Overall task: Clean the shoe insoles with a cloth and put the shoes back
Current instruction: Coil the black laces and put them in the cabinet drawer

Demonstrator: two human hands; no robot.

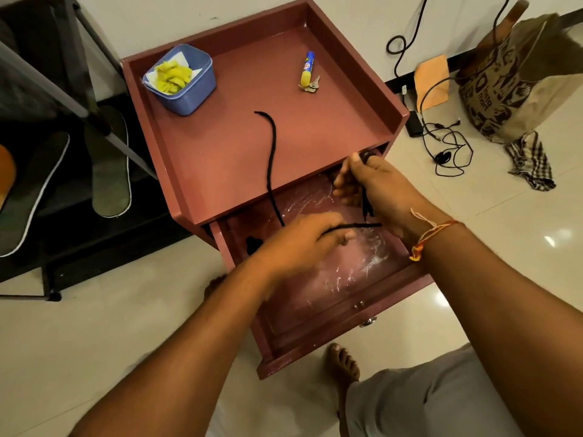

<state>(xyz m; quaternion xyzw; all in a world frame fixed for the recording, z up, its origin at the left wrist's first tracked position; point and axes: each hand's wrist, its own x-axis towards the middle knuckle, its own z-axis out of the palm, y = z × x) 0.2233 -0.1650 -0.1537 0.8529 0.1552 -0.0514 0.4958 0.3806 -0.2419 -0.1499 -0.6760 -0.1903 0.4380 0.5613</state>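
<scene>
Where the frame starts, far left: black rack (79,247) with two grey-green insoles (110,171) lying flat on it, side by side, apart. Grey pole (94,118) crosses in front of them. No shoes in view.

Centre: red-brown cabinet (239,152) with a raised-edge top. On it, upper left, a blue tub (189,99) holds yellow crumpled material (172,75) on white paper; can't tell if that's cloth. Further right, a blue-yellow tube (308,66) touches a few keys (310,85). A black cord (273,143) runs down the top, over the front edge and into the open drawer (315,351). Drawer floor is scuffed, with white smears.

Left hand (296,247) is over the drawer, blurred, fingers curled, pinching a black cord strand at thumb and fingertips. Can't tell if it's the same cord as on top.

Right hand (378,187) is at the drawer's back right, fingers curled round a bunch of dark strands hanging below it. Thread band (432,233) on that wrist.

Bottom centre: bare foot (342,361) on the tiles, just beside the drawer front.

Right side, on the floor: orange envelope (432,80) against the wall, tangled black cables (448,146), printed paper bag (511,89), and a checked cloth (530,162) crumpled just beside the bag, well apart from the insoles.
</scene>
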